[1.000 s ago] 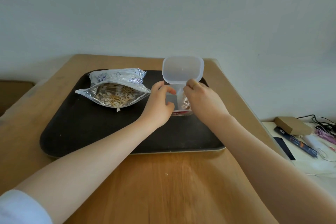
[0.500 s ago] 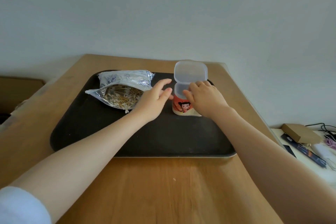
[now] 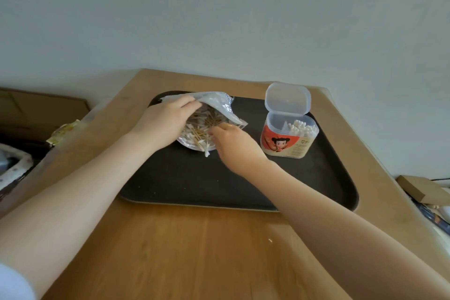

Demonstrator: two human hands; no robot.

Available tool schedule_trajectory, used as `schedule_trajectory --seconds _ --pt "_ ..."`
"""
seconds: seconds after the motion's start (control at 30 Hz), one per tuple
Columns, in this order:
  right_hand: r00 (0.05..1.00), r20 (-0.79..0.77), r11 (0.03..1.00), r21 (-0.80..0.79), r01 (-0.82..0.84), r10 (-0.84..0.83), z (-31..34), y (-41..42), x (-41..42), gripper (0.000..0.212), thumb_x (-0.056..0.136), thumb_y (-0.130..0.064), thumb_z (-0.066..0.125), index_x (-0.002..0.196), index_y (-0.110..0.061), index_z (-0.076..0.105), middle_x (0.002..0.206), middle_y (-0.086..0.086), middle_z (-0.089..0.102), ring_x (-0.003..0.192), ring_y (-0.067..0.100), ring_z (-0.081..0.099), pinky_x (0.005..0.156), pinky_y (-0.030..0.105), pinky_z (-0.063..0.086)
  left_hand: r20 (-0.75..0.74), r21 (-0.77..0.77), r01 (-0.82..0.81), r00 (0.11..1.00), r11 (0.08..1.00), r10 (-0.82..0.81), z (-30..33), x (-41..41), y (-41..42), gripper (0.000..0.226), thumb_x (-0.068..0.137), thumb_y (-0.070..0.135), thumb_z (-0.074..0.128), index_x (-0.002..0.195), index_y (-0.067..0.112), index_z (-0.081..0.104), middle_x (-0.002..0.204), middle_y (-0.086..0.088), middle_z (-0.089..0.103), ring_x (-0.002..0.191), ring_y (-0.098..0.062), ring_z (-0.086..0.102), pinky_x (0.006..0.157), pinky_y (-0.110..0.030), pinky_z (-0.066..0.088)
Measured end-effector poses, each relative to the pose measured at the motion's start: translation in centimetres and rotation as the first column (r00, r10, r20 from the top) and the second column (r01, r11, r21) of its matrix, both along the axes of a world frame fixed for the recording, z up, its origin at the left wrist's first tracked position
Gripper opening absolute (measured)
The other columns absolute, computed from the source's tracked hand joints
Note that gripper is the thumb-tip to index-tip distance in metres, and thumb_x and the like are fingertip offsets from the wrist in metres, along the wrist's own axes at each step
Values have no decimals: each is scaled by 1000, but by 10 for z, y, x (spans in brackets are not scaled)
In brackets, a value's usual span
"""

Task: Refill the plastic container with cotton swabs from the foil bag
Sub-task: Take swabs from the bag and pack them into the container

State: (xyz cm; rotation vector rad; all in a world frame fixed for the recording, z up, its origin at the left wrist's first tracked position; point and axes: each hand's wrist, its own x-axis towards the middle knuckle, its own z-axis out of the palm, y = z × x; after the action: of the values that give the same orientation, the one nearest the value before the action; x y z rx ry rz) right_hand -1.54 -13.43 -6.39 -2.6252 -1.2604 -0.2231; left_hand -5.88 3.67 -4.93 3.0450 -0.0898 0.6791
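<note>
A dark tray (image 3: 185, 185) sits on the wooden table (image 3: 194, 251), its far side close to the wall and its near rim well back from the table's front edge, so a broad stretch of bare wood lies in front of it. On the back left of the tray lies the foil bag (image 3: 229, 114), mouth gaping toward the person, with cotton swabs (image 3: 194, 133) packed inside and a few poking over the lip onto the tray.

The left hand (image 3: 163, 124) holds the bag's upper flap, fingers curled over its edge and lifting it. The right hand (image 3: 233, 141) reaches into the mouth from the near right, fingers bent down among the swabs; whether they have actually pinched any I cannot tell, as the fingertips are hidden.

The plastic container (image 3: 288, 136) stands upright at the back right of the tray, just beside the right hand but not touching it. Its hinged lid (image 3: 287, 97) is tipped back and open, and a bunch of white swab heads shows in the right half. The near half of the tray is bare between the two forearms.

Off the table's right edge lies a small cardboard box (image 3: 423, 189), and on the left a crumpled wrapper (image 3: 64, 130).
</note>
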Motion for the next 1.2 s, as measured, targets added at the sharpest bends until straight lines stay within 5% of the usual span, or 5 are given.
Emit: schedule_trajectory --seconds 0.53,0.8,1.0,1.1,1.2 --pt "995 -72 971 -235 45 -63 -18 32 -1 41 89 -4 51 129 -7 42 124 15 49 111 31 53 90 41 49 -180 -363 86 971 928 -160 -5 -10 -16 76 85 2 52 148 24 15 155 4 16 131 -18 37 96 -31 44" --pt "989 128 958 -283 -39 78 -7 4 -6 25 95 -10 40 119 -6 44 109 11 61 100 26 58 72 35 46 -207 6 30 978 1000 -28 -9 -9 -27 77 88 -3 43 150 20 4 157 4 5 98 -17 53 51 -21 36" --pt "999 -48 960 -280 -10 -3 10 -42 3 20 95 -15 41 113 -10 45 97 8 62 76 18 52 64 34 47 -241 -87 -55 970 995 33 -14 -1 -33 79 82 -12 46 148 19 17 157 -2 1 123 -29 45 78 -35 52" --pt "990 -130 965 -262 21 -57 10 -63 10 19 96 -18 41 113 -13 47 93 7 60 75 19 56 67 35 51 47 -138 155 988 978 -150 -13 -3 -46 46 78 -3 56 123 9 56 152 -15 22 136 -36 30 106 -52 34" --pt "991 -134 982 -190 -9 -17 14 -75 13 21 98 -19 39 114 -13 51 95 7 62 80 20 59 73 32 49 -56 -172 364 924 916 -378 -8 -9 -72 61 81 14 63 137 10 40 151 -8 28 140 -24 22 115 -36 16"
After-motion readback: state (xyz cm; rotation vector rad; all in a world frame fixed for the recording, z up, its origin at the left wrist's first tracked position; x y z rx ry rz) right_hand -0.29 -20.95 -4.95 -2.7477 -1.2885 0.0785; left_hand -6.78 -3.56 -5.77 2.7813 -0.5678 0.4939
